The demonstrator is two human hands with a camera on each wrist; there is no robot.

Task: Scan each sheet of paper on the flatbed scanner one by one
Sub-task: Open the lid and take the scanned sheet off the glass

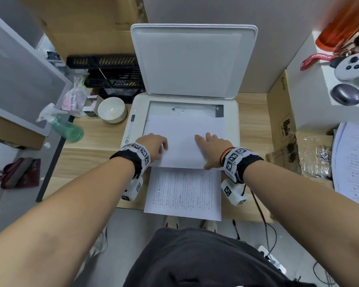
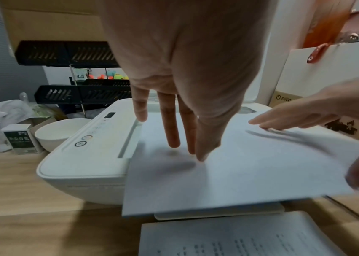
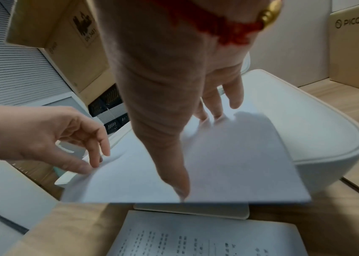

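Observation:
The white flatbed scanner (image 1: 233, 121) stands on the wooden desk with its lid (image 1: 193, 59) raised. A sheet, blank side up (image 1: 184, 141) (image 2: 239, 173) (image 3: 229, 164), lies partly on the glass (image 1: 195, 109) and overhangs the scanner's front edge. My left hand (image 1: 153, 143) (image 2: 174, 69) touches the sheet's near left part with loosely extended fingers. My right hand (image 1: 214, 146) (image 3: 163, 86) rests on its right part, fingers straight, thumb at the near edge. A printed sheet (image 1: 182, 193) (image 2: 239, 239) (image 3: 207, 239) lies on the desk in front of the scanner.
Left of the scanner stand a white bowl (image 1: 112, 109), a green spray bottle (image 1: 66, 129) and black trays (image 1: 112, 73). The control panel (image 1: 131, 125) runs along the scanner's left side. A cardboard box (image 1: 282, 112) and a stack of printed papers (image 1: 354, 162) are on the right.

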